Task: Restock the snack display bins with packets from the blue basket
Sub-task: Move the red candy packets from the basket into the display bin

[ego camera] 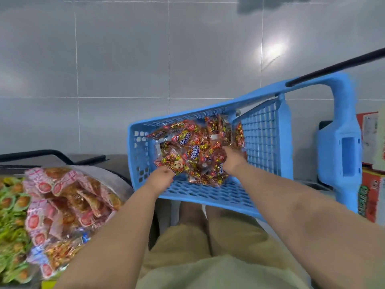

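The blue basket sits on the tiled floor ahead of my knees, its tall handle frame on the right. Inside lies a heap of red-and-yellow snack packets. Both my hands reach into it. My left hand grips the near left edge of the heap, fingers curled round a packet. My right hand digs into the right side of the heap, fingers curled among the packets. The fingertips of both hands are hidden by wrappers.
A display bin at the lower left holds pink-and-white packets, with green packets beside them at the far left. Red cartons stand to the right of the basket. Grey floor tiles lie beyond.
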`<control>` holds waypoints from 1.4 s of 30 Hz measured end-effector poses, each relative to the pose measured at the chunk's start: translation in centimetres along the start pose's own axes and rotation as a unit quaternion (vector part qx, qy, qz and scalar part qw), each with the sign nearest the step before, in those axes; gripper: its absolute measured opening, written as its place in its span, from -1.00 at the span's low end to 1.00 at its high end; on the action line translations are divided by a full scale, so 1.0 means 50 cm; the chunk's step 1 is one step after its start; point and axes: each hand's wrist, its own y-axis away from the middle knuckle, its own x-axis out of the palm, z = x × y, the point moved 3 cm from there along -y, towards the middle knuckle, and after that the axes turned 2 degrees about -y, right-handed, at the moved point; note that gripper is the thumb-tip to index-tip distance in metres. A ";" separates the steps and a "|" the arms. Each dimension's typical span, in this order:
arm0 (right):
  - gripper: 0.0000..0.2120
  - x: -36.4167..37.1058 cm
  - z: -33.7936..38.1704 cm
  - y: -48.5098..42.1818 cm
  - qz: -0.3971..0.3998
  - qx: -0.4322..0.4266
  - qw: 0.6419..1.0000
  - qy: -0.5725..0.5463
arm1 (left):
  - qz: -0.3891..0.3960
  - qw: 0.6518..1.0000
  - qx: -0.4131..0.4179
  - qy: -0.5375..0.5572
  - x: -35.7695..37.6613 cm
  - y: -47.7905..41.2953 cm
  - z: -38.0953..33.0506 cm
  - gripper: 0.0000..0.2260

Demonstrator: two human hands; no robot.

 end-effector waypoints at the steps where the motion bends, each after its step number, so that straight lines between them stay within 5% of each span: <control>1: -0.37 0.006 -0.001 -0.006 0.028 0.000 1.000 0.014 | 0.002 1.000 0.004 -0.011 0.003 -0.006 0.004 -0.72; 9: -0.64 0.028 -0.029 -0.017 -0.036 -0.059 0.988 0.141 | -0.022 1.000 -0.009 -0.021 0.029 -0.020 0.028 -0.85; 12: -0.81 0.010 -0.035 -0.004 -0.055 -0.123 0.989 0.057 | -0.018 1.000 -0.007 -0.006 0.035 -0.018 0.022 -0.80; 15: -0.82 -0.016 -0.024 0.030 -0.018 -0.117 0.981 -0.152 | 0.001 0.999 -0.014 0.033 0.044 -0.008 0.005 -0.85; 19: -0.62 -0.027 0.016 0.063 0.062 -0.112 0.944 -0.305 | -0.004 0.992 0.035 0.123 0.044 0.010 -0.037 -0.64; 22: -0.66 0.000 0.052 0.074 0.163 -0.055 0.892 -0.417 | 0.017 0.983 0.057 0.173 0.044 0.017 -0.055 -0.55; 26: -0.55 0.015 0.090 0.043 0.157 0.000 0.837 -0.524 | 0.044 0.936 0.060 0.343 0.033 -0.004 -0.047 -0.68; 28: -0.67 0.002 0.081 0.010 0.038 0.002 0.882 -0.469 | -0.002 0.934 0.043 0.356 0.025 -0.020 -0.026 -0.70; 31: -0.69 -0.015 0.051 -0.041 -0.092 -0.068 0.971 -0.212 | -0.053 0.924 0.001 0.380 0.014 -0.044 0.012 -0.69; 33: -0.54 -0.008 0.039 -0.061 -0.091 -0.084 0.984 -0.131 | -0.050 0.910 -0.030 0.411 0.015 -0.056 0.036 -0.53; 36: -0.43 0.008 0.031 -0.075 -0.086 -0.102 0.989 -0.062 | -0.032 0.891 -0.036 0.450 0.017 -0.059 0.052 -0.74; 42: -0.70 0.012 0.015 -0.066 -0.132 -0.133 0.982 0.022 | -0.057 0.888 -0.026 0.456 0.022 -0.054 0.063 -0.83</control>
